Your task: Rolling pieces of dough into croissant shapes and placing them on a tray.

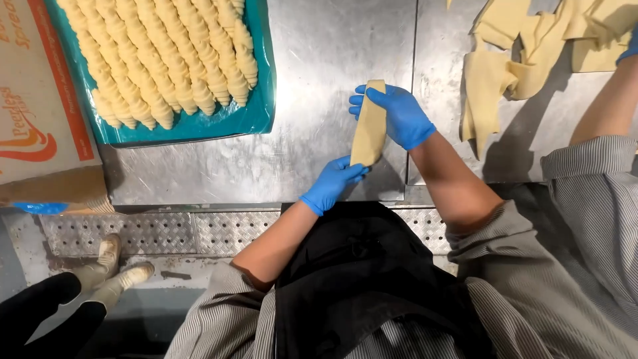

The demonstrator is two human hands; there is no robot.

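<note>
A steel table held dough work, seen from above.
The left hand pinched the near end of a tapered strip of dough while the right hand curled over its far end, stretching it just above the table. A teal tray of rolled pastries lay to the left, beside a cardboard box; cut dough sheets lay to the right, under another person's arm.

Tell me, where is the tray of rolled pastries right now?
The tray lies at the upper left of the head view, on the metal table, left of the gloved hands and beside a cardboard box.
</note>
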